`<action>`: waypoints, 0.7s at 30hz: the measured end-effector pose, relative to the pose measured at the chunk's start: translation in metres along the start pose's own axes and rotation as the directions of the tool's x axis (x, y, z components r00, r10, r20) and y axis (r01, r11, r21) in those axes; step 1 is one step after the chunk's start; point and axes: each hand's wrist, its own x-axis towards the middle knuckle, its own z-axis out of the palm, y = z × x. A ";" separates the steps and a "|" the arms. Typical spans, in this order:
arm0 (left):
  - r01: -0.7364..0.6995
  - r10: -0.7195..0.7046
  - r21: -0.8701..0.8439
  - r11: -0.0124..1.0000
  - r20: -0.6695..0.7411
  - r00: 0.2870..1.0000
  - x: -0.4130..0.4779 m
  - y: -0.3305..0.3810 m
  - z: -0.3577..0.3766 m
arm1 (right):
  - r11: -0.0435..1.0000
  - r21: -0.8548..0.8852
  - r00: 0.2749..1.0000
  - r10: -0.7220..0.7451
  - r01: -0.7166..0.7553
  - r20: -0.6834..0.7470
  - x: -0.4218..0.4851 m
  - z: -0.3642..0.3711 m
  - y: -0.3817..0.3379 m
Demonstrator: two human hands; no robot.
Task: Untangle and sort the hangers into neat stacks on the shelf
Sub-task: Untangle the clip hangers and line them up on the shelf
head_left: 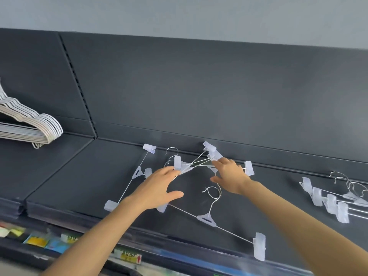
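Shows a dark grey shop shelf [79, 176] backed by a matte back panel [199, 86] of the same grey, split by a slotted upright [78, 84]. Has a pale grey wall [179, 14] above that upright, evenly lit. Carries, below the upright along the front edge, a price rail [179, 253] with yellow and blue labels [36, 241].

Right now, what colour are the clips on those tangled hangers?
The clips are a translucent, frosted white, seen best in the head view.

Hanger stack [29, 126] cut (L edge), labels [129, 256] blurred
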 end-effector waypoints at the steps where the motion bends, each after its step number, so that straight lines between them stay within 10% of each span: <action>1: 0.008 -0.008 -0.001 1.000 0.005 1.000 0.000 -0.001 0.001 | 1.000 -0.029 1.000 0.011 -0.011 -0.001 0.002 0.002 0.001; 15: 0.022 -0.022 0.016 1.000 0.023 0.999 0.008 0.006 0.004 | 0.986 -0.057 0.955 -0.167 0.158 -0.247 -0.034 -0.041 0.007; 21: -0.098 0.094 0.054 0.994 0.072 0.993 0.011 0.023 0.013 | 0.953 0.301 0.970 0.052 0.023 -0.239 -0.051 -0.028 0.030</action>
